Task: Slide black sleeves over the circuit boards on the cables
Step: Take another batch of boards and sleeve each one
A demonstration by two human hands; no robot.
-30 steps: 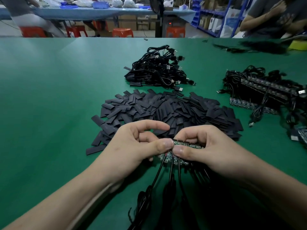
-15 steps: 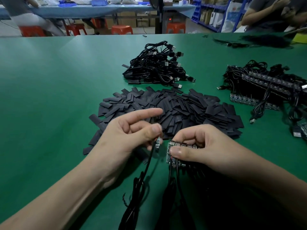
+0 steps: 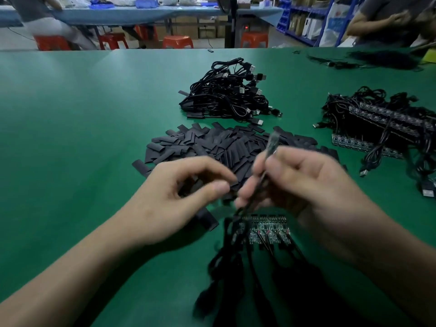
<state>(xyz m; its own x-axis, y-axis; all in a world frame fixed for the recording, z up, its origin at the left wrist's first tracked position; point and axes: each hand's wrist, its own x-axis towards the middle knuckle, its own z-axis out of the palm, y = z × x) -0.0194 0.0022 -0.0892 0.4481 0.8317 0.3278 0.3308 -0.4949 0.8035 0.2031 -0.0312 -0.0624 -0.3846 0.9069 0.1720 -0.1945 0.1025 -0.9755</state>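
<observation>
A small circuit board (image 3: 272, 143), blurred by motion, sticks up above the right hand (image 3: 304, 182), in front of the pile of black sleeves (image 3: 212, 145). It has no sleeve on it. The right hand grips its cable (image 3: 244, 207) just below the board, fingers curled round it, and the cable runs down towards the near edge of the desk (image 3: 70, 119).

The left hand (image 3: 174, 201) is just beside it, at the near edge of the sleeve pile, with thumb and forefinger curved towards each other. Blur and the dark sleeves behind it hide whether it pinches anything. A single sleeve (image 3: 208, 221) lies flat on the desk under that hand.

Below the right hand a row of bare circuit boards (image 3: 266, 228) lies on the green surface, their black leads trailing towards the viewer.

Beyond the sleeves sits a heap of coiled cables (image 3: 226, 93) with USB plugs. To the right lies a bundle of boards and cables (image 3: 382, 121). Past the desk are red stools (image 3: 178, 42), and a person's arm (image 3: 368, 20) shows at the top right.
</observation>
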